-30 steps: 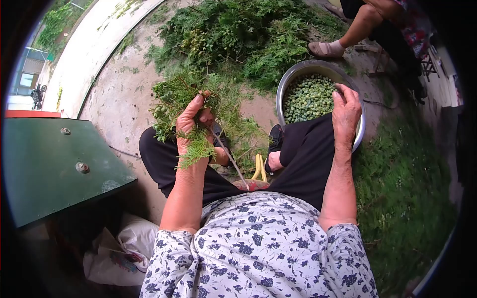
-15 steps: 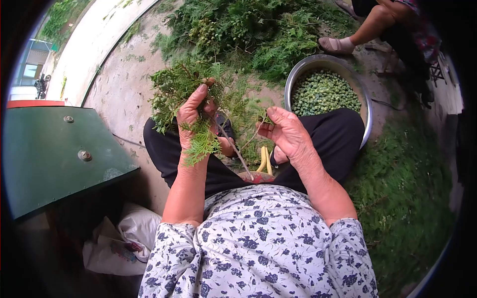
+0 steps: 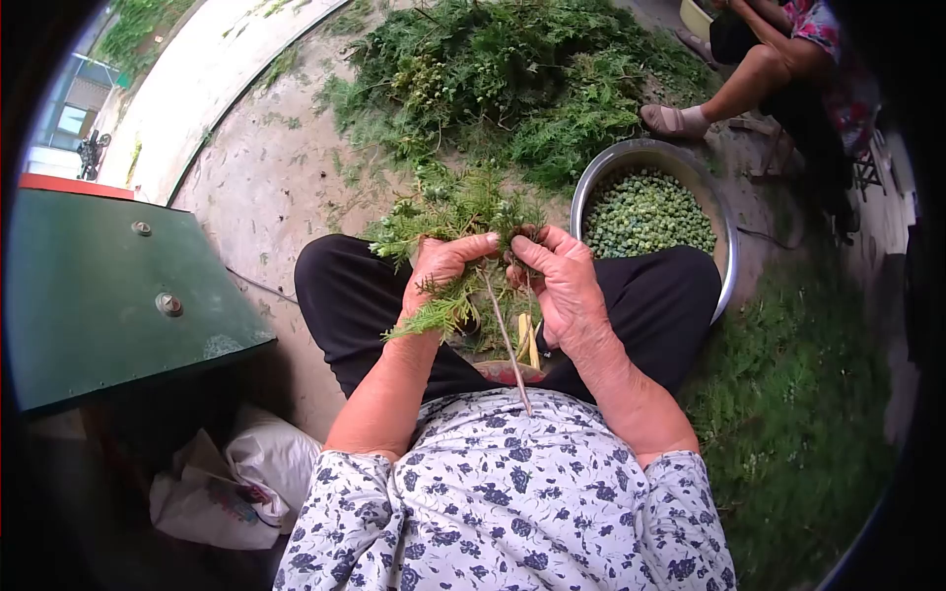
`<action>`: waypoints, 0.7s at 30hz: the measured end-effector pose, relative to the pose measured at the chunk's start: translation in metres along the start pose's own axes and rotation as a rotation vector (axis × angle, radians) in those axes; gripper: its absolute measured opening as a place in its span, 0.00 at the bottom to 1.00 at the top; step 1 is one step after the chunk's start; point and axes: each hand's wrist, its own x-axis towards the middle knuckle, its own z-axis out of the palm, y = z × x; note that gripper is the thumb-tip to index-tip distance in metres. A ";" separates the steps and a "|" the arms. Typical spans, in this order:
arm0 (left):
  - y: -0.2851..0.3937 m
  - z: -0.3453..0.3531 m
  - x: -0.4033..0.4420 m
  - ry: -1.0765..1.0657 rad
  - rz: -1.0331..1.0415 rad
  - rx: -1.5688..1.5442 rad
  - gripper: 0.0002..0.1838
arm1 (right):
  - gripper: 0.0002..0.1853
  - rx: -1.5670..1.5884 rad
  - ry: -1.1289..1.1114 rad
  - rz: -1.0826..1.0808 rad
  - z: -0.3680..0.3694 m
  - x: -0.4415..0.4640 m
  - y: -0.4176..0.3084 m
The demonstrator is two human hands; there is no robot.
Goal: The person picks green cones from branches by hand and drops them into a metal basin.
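Observation:
A leafy conifer branch [image 3: 448, 212], like cypress or arborvitae, with flat green sprays and small green cones, is held above my lap. My left hand [image 3: 443, 266] is closed round it, thumb pointing right, and its bare stem slants down toward my shirt. My right hand [image 3: 572, 286] pinches the branch's right side with thumb and fingers, close to the left thumb. Whether a single cone is between those fingertips cannot be made out. Right of my knee stands a wide metal basin [image 3: 726, 197] holding many small green cones [image 3: 650, 212].
A large heap of cut branches [image 3: 512, 69] lies ahead, with more greenery [image 3: 788, 364] at right. A seated person's leg [image 3: 744, 89] is beyond the basin. At left stand a green metal box [image 3: 108, 295] and white sacks [image 3: 276, 458].
Both hands have come together: the left moved right and down with the branch, the right moved slightly right and down. The right fingers now grip close beside the left thumb.

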 end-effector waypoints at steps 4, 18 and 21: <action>-0.002 -0.001 0.004 -0.096 0.044 -0.099 0.08 | 0.05 -0.110 0.039 -0.138 0.005 0.005 0.000; -0.003 0.013 -0.004 -0.120 0.177 -0.176 0.12 | 0.06 -0.097 -0.019 0.076 -0.005 0.011 0.000; -0.006 0.009 0.001 -0.138 0.239 -0.127 0.13 | 0.09 -0.183 -0.002 0.050 -0.008 0.012 0.002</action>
